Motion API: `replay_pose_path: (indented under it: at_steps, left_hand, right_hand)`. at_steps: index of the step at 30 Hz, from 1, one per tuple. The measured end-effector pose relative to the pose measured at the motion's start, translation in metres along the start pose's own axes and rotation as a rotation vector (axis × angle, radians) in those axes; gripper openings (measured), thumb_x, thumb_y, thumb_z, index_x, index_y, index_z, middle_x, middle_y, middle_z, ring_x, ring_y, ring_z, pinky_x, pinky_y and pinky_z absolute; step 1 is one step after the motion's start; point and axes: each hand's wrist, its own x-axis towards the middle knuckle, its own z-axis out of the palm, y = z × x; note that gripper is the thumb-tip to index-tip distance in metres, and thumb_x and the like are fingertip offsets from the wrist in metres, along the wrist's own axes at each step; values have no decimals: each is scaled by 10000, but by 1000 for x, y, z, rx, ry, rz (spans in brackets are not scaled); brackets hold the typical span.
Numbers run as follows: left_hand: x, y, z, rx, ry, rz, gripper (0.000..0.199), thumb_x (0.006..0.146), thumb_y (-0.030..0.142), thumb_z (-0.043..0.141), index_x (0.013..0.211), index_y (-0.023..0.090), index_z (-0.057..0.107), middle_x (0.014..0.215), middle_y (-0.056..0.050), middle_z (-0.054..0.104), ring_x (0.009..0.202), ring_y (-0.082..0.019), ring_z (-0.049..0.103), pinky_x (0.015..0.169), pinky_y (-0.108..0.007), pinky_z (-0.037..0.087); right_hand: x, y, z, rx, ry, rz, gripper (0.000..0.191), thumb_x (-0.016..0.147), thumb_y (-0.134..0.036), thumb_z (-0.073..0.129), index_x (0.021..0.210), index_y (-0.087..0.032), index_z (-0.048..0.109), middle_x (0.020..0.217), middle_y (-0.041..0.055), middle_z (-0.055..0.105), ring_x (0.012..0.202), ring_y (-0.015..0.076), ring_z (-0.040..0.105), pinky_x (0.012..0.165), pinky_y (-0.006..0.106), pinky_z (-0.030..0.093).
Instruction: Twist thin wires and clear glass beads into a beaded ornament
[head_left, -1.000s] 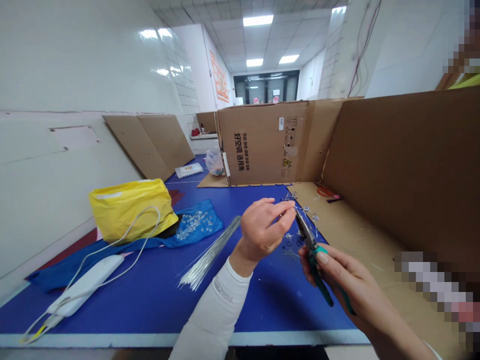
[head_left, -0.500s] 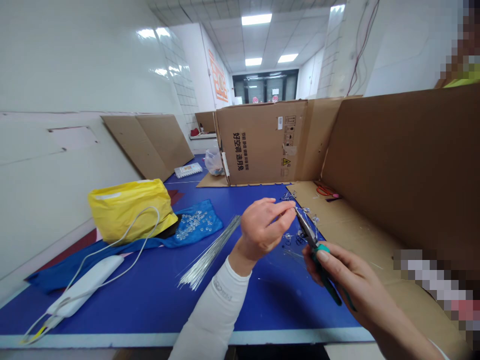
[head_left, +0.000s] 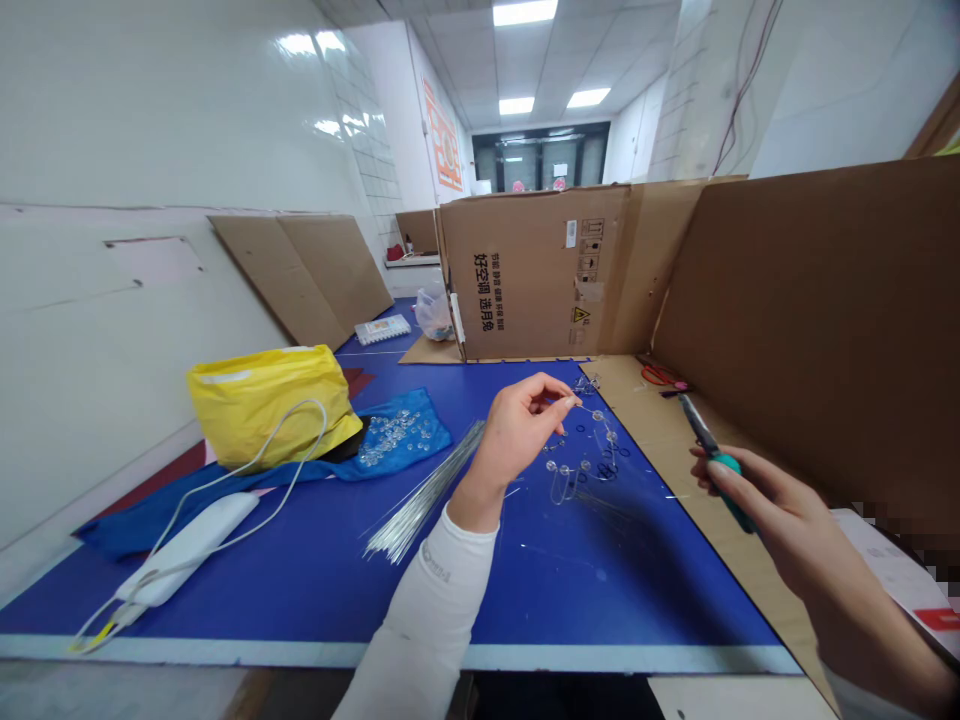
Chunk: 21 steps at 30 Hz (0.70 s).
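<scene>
My left hand [head_left: 521,430] is raised above the blue table, thumb and fingertips pinched on the end of a beaded wire [head_left: 598,416]. Clear round beads hang along that thin wire, which curves down to the right. Off to the right, over the cardboard, my right hand [head_left: 772,505] grips pliers [head_left: 700,428] with green handles, jaws pointing up and away. The pliers are apart from the wire; whether their jaws are closed I cannot tell. Below the left hand's fingers lie more wire pieces with beads [head_left: 564,470] and small dark rings [head_left: 606,470].
A bundle of straight metal wires [head_left: 427,495] lies left of my left arm. Clear beads [head_left: 394,437] rest on a blue cloth beside a yellow bag [head_left: 274,410]. A white power strip [head_left: 187,550] with its cord is front left. Cardboard walls [head_left: 536,275] stand behind; red-handled scissors [head_left: 660,374] lie right.
My right hand has moved right with the pliers, away from the wire at my left fingertips. My left hand has turned slightly and still pinches the wire. The view has shifted a little.
</scene>
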Motion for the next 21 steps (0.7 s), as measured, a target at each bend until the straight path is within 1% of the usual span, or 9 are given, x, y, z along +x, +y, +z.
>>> replay_pose_path:
  at_steps: [2,4,6,8,11,14,16,18,21]
  left_hand:
    - [1,-1,0,-35,-26,-34,134,870,288,666,868,155,673,884,-72,757,563,-73,592,558,-226,507]
    - [2,-2,0,-68,-43,-72,144,880,297,653,849,157,670,880,-72,760,556,-70,587,565,-231,517]
    - [3,-3,-1,-100,-53,-110,154,884,304,647,835,160,670,871,-69,763,545,-68,584,560,-231,518]
    - [5,-4,-2,-122,-50,-131,156,878,310,653,829,163,668,867,-68,765,533,-66,581,547,-228,511]
    - [6,-5,-4,-115,-41,-129,164,876,321,661,821,167,667,873,-67,765,530,-64,585,537,-225,501]
    - [6,-6,-4,-110,-45,-136,164,874,319,662,811,167,666,864,-61,761,528,-64,584,536,-226,495]
    - [7,-6,-3,-118,-52,-147,162,874,313,660,806,166,667,855,-57,758,525,-63,582,537,-228,494]
    - [6,-6,-3,-119,-61,-151,159,871,310,661,803,167,672,855,-57,757,523,-65,581,533,-230,493]
    - [5,-4,-2,-117,-70,-165,163,867,317,669,804,166,678,856,-61,757,519,-66,576,529,-231,494]
  right_hand:
    - [26,31,4,-289,50,37,544,847,-625,550,1131,-188,703,1139,162,751,1077,387,670,907,476,505]
    - [41,60,11,-586,-14,63,596,888,-591,476,1183,-117,686,1137,229,734,1040,412,680,845,482,511]
    - [47,81,19,-788,-46,44,601,916,-582,437,1184,-106,688,1093,247,730,992,404,688,803,466,510]
    - [48,95,26,-939,-87,34,545,934,-531,431,1093,-100,723,976,239,732,927,383,693,793,452,501]
    - [49,100,31,-1057,-94,-4,504,944,-477,433,1106,-107,733,1038,229,719,967,390,675,817,478,486]
    - [53,87,28,-1011,-63,-9,493,939,-460,446,1123,-111,742,1164,231,702,1049,415,652,871,524,479]
    - [55,65,26,-869,6,-108,494,951,-432,436,1156,-96,733,1198,235,699,1109,403,638,920,515,475]
    - [55,34,25,-572,11,-201,471,953,-461,457,1128,-132,744,1170,192,729,1095,344,662,952,455,484]
    - [53,-23,32,-127,-80,-169,435,922,-531,536,1090,-200,763,1128,119,767,1051,299,696,927,403,507]
